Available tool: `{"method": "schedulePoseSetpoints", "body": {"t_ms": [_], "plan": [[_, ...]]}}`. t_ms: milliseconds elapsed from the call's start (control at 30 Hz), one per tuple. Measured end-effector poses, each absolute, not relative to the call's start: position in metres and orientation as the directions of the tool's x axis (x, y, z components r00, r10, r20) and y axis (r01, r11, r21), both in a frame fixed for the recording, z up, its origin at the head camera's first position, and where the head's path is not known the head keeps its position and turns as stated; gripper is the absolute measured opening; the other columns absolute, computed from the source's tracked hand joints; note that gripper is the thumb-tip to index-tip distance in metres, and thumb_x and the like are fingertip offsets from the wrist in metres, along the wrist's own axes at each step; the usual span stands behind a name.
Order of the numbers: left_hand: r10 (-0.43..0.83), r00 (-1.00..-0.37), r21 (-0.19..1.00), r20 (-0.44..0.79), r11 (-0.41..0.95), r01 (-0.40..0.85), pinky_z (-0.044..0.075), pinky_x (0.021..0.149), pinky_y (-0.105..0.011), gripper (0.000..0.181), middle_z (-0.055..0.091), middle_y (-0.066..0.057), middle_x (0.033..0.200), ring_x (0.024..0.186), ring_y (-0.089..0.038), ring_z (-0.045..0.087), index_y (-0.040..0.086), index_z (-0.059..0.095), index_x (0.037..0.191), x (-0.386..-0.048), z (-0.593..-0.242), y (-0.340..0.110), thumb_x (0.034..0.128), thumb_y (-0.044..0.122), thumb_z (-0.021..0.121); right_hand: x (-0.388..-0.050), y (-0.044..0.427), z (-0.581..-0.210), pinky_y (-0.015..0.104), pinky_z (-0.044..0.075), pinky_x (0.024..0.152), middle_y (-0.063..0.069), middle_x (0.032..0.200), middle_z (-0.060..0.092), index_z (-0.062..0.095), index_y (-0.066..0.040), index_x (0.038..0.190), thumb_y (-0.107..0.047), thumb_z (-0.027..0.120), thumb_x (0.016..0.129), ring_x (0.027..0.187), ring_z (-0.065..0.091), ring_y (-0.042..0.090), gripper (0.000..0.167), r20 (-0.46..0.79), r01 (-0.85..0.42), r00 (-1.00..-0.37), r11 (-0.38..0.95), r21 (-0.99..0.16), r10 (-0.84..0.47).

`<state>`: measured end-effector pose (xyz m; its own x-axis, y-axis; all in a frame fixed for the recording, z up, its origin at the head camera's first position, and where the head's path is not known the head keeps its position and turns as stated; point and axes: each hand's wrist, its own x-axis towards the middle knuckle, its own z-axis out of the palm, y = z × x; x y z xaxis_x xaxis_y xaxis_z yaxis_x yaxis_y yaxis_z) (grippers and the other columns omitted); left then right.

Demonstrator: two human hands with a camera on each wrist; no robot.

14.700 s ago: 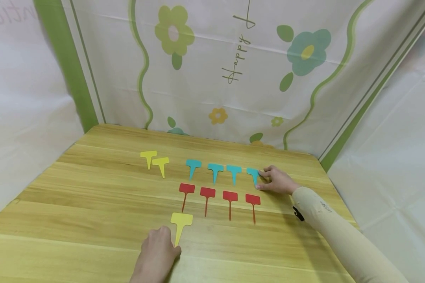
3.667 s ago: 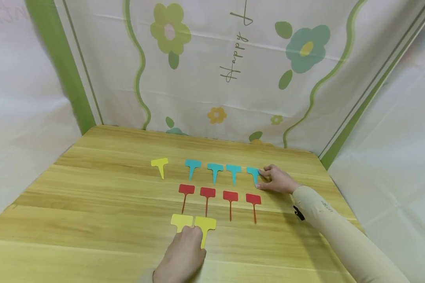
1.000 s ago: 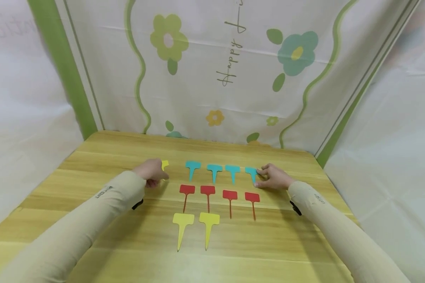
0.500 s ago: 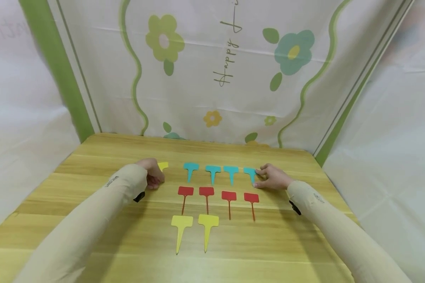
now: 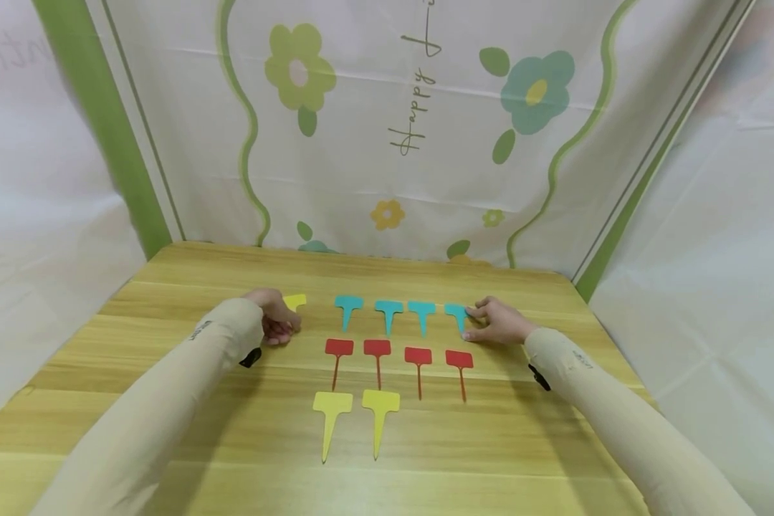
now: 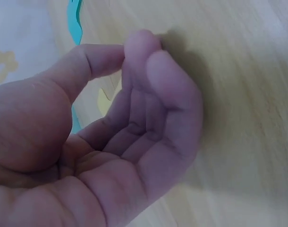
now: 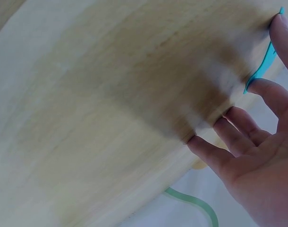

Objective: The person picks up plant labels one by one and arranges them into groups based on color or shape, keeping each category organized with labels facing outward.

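Observation:
My left hand (image 5: 276, 317) is curled at a yellow T-shaped plant label (image 5: 296, 302) at the back left, its head showing past the fingers. In the left wrist view the thumb meets the fingertips (image 6: 143, 45); a yellow bit (image 6: 104, 101) shows behind, and the pinched part is hidden. My right hand (image 5: 499, 322) rests at the rightmost blue plant label (image 5: 456, 312), thumb and forefinger spread and touching its edges. In the right wrist view those two digits touch the blue label (image 7: 265, 64), and the other fingers rest on the table.
Several blue labels (image 5: 389, 308) form a row on the wooden table (image 5: 490, 459). Nearer lies a row of red labels (image 5: 377, 348). Two yellow labels, one at the left (image 5: 332, 403) and one beside it (image 5: 380, 401), lie in front. A flowered curtain (image 5: 387, 143) hangs behind.
Earlier, my left hand set two yellow labels in front of the red row, then went back to the last one at the back left. My right hand has stayed at the rightmost blue label.

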<state>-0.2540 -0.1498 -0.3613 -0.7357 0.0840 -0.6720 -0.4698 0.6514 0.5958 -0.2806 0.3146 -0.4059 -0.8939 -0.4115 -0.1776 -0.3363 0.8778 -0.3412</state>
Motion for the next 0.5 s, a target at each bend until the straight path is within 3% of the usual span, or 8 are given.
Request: {"method": "schedulePoseSetpoints", "body": {"t_ms": [500], "plan": [[0.105, -0.672, 0.602, -0.733, 0.562, -0.568, 0.052, 0.061, -0.02, 0.015, 0.063, -0.005, 0.065, 0.054, -0.009, 0.057, 0.001, 0.065, 0.073, -0.265, -0.374, -0.158, 0.0868, 0.004, 0.061, -0.284, 0.316, -0.408, 0.06, 0.033, 0.102, 0.033, 0.143, 0.034, 0.044, 0.001, 0.144, -0.051, 0.072, 0.085, 0.127, 0.039, 0.051, 0.083, -0.18, -0.34, -0.891, 0.876, -0.341, -0.416]]}}
